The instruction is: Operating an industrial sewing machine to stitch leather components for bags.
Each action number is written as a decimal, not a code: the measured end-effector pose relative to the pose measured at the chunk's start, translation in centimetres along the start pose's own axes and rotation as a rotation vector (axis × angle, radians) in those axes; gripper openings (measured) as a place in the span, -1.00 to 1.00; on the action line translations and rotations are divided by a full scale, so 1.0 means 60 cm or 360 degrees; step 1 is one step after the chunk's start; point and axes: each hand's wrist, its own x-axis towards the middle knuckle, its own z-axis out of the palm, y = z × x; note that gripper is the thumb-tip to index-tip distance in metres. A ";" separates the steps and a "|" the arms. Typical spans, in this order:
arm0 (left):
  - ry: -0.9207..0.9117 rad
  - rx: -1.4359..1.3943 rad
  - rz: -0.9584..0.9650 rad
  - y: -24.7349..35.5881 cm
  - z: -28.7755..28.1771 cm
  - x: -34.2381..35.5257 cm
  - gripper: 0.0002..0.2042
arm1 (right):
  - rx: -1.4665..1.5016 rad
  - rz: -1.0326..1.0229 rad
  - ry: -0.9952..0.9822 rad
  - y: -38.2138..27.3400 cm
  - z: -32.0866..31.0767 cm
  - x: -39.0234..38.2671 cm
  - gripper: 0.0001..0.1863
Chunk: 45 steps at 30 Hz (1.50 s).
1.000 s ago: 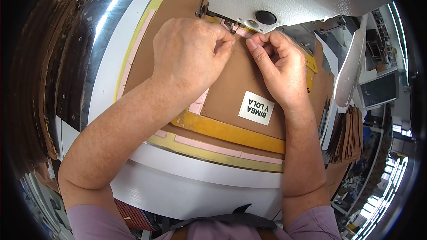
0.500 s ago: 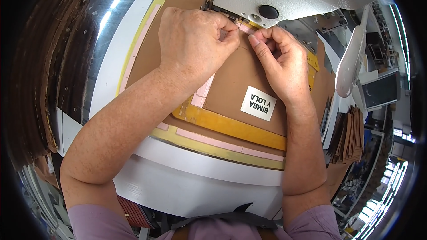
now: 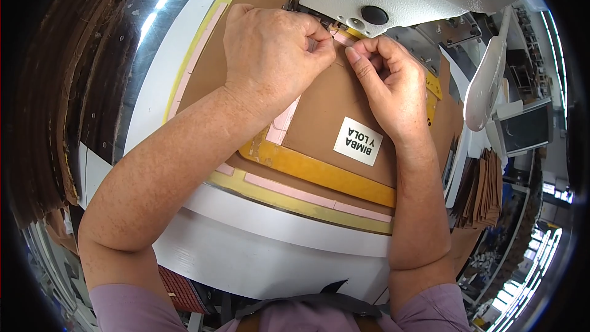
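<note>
Under the white sewing machine head (image 3: 405, 0) lies a brown panel (image 3: 329, 101) with a white printed label (image 3: 357, 141) on it. My left hand (image 3: 270, 49) is closed in a pinch, thumb against forefinger, just in front of the needle area; whatever is between the fingertips is too small to make out. My right hand (image 3: 390, 80) curls beside it, thumb and forefinger nearly together at the end of a pink strip (image 3: 344, 38); its grip is partly hidden. A yellow template frame (image 3: 319, 172) borders the panel on the near side.
A larger brown sheet edged with yellow tape (image 3: 295, 201) lies beneath, on the white table (image 3: 246, 240). Dark brown stacked pieces (image 3: 55, 98) stand at far left. On the right are a white machine lever (image 3: 485, 83), a stack of brown pieces (image 3: 479, 190) and a screen (image 3: 525, 126).
My left hand has shifted slightly right, still pinched. My right hand stays almost where it was, and the work under the machine looks nearly unchanged.
</note>
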 end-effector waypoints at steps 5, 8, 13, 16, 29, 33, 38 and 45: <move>-0.0004 0.0025 0.0004 -0.001 0.000 -0.002 -0.91 | -0.0008 -0.0017 -0.0011 0.001 0.000 0.000 -0.83; 0.0016 0.0015 0.0013 -0.002 0.001 -0.001 -0.91 | 0.0017 -0.0019 -0.0008 0.004 0.001 0.000 -0.82; -0.0040 0.0015 -0.0042 0.000 -0.003 0.001 -0.88 | -0.0010 -0.0056 -0.0008 0.007 0.000 0.001 -0.82; -0.0056 0.0032 -0.0058 0.002 -0.004 0.001 -0.89 | -0.0030 -0.0083 -0.0022 0.010 0.000 0.001 -0.82; -0.0257 -0.0158 -0.0421 0.020 -0.014 0.002 -0.88 | 0.0039 -0.0065 -0.0020 0.010 -0.002 -0.002 -0.80; -0.0184 -0.0225 -0.0478 0.027 -0.010 -0.001 -0.87 | 0.0051 -0.0055 -0.0017 0.008 0.000 -0.001 -0.80; -0.0167 -0.0312 -0.0579 0.024 -0.009 -0.004 -0.86 | 0.0050 -0.0013 -0.0023 0.008 0.001 -0.002 -0.80; -0.0144 -0.0186 -0.0503 0.023 -0.008 -0.004 -0.86 | 0.0081 -0.0025 -0.0028 0.008 0.002 -0.003 -0.81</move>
